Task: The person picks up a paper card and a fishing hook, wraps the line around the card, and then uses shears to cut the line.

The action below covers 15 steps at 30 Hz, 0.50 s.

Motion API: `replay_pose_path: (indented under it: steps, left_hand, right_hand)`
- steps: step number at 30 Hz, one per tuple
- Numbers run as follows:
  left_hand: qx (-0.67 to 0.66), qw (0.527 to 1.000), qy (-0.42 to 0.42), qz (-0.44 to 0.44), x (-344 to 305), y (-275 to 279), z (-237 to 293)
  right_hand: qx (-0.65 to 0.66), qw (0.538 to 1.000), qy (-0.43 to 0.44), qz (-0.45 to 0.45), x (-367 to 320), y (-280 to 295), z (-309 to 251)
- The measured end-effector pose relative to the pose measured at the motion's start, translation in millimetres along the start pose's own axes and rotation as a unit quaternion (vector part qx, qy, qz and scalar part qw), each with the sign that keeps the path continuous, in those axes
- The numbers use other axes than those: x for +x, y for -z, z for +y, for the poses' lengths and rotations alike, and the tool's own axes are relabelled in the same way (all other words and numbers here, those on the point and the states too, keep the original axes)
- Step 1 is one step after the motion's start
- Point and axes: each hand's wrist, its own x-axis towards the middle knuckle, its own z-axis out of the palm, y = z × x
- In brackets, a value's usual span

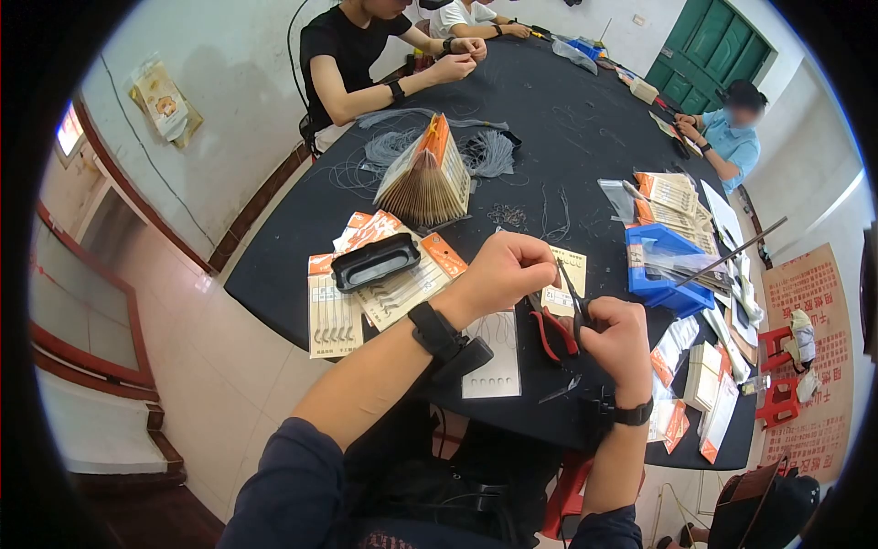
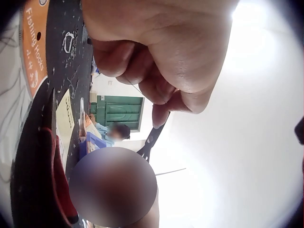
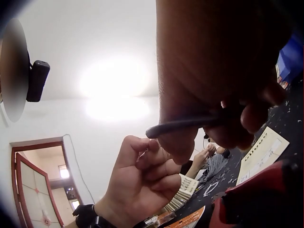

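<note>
Above the near edge of the bench, the left hand is raised, its grip closed in a pinch on a fine line. The right hand grips small black scissors, blades up just beside that pinch; no cut can be confirmed. Judged status: filled hook cards lie at the near-left edge, and the white card below the wrists appears unfilled.

Left hand curled, right hand gripping scissors
</note>
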Motion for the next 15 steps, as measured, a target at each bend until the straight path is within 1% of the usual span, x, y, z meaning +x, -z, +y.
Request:
replay_pose_path:
  steps: [12, 15]
  left_hand:
    - [-0.006, 1.0, 0.018, 0.005, 0.5, 1.6, -3.3]
    - [0.0, 1.0, 0.021, 0.01, 0.6, 1.8, -4.1]
  right_hand:
    - [0.013, 1.0, -0.003, 0.011, 0.6, -1.3, -4.3]
    - [-0.008, 0.999, 0.031, 0.016, 0.4, -2.0, 4.5]
